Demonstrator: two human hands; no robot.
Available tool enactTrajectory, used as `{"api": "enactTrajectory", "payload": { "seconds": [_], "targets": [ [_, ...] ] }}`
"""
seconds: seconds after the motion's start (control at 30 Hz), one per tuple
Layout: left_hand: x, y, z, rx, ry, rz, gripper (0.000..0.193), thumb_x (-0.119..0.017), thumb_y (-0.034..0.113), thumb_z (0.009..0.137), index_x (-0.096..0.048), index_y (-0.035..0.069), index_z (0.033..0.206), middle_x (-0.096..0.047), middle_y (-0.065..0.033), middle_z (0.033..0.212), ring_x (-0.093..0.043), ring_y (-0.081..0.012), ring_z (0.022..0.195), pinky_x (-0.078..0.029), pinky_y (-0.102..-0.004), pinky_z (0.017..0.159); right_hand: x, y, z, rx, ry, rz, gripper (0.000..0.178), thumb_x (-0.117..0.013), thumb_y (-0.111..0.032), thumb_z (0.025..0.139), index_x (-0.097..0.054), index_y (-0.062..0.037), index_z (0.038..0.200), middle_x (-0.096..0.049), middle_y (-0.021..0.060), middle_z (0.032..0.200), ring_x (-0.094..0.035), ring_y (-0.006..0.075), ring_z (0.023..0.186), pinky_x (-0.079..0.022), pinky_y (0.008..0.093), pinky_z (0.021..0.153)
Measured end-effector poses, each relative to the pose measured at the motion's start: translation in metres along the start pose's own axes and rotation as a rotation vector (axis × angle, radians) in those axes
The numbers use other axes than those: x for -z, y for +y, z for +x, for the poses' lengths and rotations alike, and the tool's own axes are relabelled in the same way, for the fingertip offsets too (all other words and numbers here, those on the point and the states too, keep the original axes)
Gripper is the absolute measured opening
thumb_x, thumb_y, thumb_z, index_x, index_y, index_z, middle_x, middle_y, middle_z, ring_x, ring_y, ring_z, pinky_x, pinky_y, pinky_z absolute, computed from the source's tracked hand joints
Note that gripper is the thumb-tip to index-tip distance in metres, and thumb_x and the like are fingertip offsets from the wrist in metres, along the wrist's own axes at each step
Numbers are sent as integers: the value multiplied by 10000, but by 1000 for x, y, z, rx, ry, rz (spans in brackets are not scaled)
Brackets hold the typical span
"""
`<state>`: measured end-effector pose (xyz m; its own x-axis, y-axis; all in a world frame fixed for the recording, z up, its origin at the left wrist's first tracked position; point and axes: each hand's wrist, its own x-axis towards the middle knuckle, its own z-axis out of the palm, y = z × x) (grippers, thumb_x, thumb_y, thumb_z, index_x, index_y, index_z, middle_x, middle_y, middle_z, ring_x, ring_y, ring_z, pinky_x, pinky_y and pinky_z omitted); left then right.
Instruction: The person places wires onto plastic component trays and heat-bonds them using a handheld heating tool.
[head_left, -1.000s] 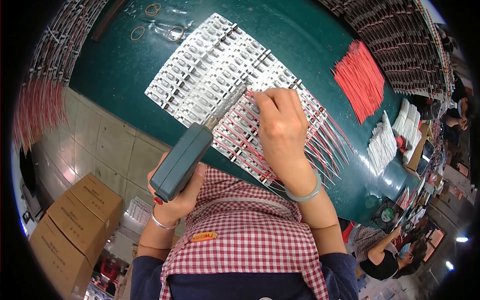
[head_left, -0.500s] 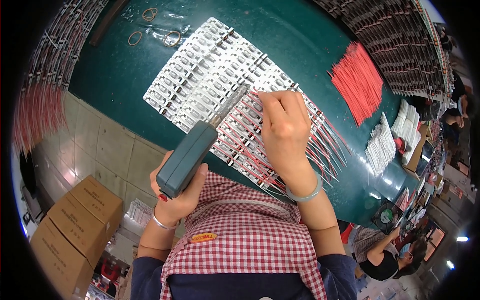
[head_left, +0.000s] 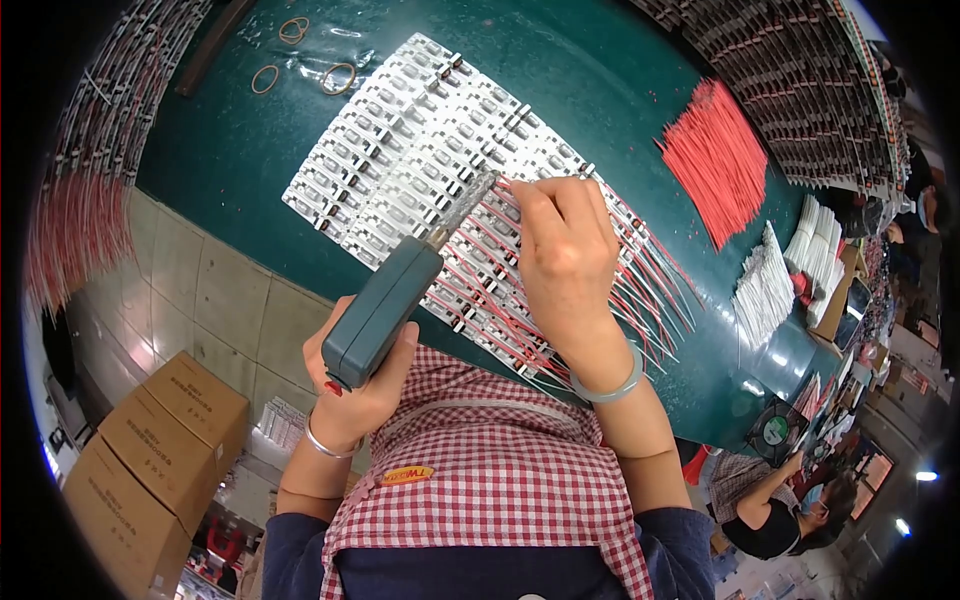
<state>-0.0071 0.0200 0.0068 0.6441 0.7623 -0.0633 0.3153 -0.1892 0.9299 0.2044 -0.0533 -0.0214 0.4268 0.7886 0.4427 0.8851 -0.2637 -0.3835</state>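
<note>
My left hand (head_left: 375, 395) is wrapped round the handle of a dark green soldering gun (head_left: 385, 312). Its foil-wrapped barrel reaches up and right over a panel of white lamp modules (head_left: 400, 130). Near the barrel's end, my right hand (head_left: 572, 245) pinches the end of a thin red wire (head_left: 507, 184) against the panel; part of the wire is hidden by the fingers. Several red and white wires (head_left: 650, 285) lie across the near right rows of modules and trail past the panel's right edge. The far left rows carry no wires.
On the green table (head_left: 580, 70) lie a bundle of red wires (head_left: 715, 165), white wires (head_left: 765, 290) and rubber bands (head_left: 338, 78). Stacked module panels stand at the far right (head_left: 800, 90) and left (head_left: 110, 130). A small fan (head_left: 775, 432), a co-worker (head_left: 770, 515) and cartons (head_left: 155, 450) are farther off.
The soldering gun and my left hand have shifted slightly up and right. My right hand stays at nearly the same spot, still pinching the wire.
</note>
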Motion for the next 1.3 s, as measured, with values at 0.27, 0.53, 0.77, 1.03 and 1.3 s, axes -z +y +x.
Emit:
{"api": "enactTrajectory", "payload": {
  "seconds": [0.27, 0.53, 0.77, 1.03, 1.3],
  "targets": [
    [0, -9, -10, 48, 47, -50, 197, -756, -24, 791, -693, -42, 976, -665, -86, 856, -622, -148, 674, -492, -254, 616, 0, 0, 0, 5, -19, -1, 270, -683, 61, 686, -698, 42, 955, -579, 103, 858, -567, 246, 792, -492, 341, 646],
    [2, -5, -9, 97, 59, -75, 241, -763, -18, 787, -704, -50, 1019, -697, -117, 904, -652, -171, 710, -513, -262, 652, 2, -1, 1, 0, -7, -2, 234, -682, 69, 692, -685, 30, 923, -582, 105, 866, -568, 251, 795, -492, 349, 652],
    [-1, -5, 0, -14, 56, -60, 225, -753, -36, 790, -702, -50, 1008, -684, -105, 896, -645, -160, 715, -508, -257, 649, 7, 2, 9, -66, 36, 17, 211, -717, 105, 733, -700, -6, 912, -635, 99, 865, -607, 268, 789, -507, 374, 679],
    [-4, 6, 13, -54, 9, -4, 189, -744, -47, 794, -692, -53, 976, -672, -108, 880, -629, -159, 684, -495, -257, 622, 1, 8, 9, -51, 33, 25, 232, -698, 97, 712, -693, 1, 923, -616, 104, 866, -594, 264, 787, -500, 369, 670],
    [-9, 5, 15, -72, 21, -39, 183, -741, -50, 797, -688, -53, 972, -655, -103, 860, -620, -163, 666, -490, -264, 613, -2, 8, 9, -65, 35, 34, 200, -715, 102, 734, -697, -5, 902, -631, 101, 857, -610, 268, 785, -507, 377, 676]
  ]
}}
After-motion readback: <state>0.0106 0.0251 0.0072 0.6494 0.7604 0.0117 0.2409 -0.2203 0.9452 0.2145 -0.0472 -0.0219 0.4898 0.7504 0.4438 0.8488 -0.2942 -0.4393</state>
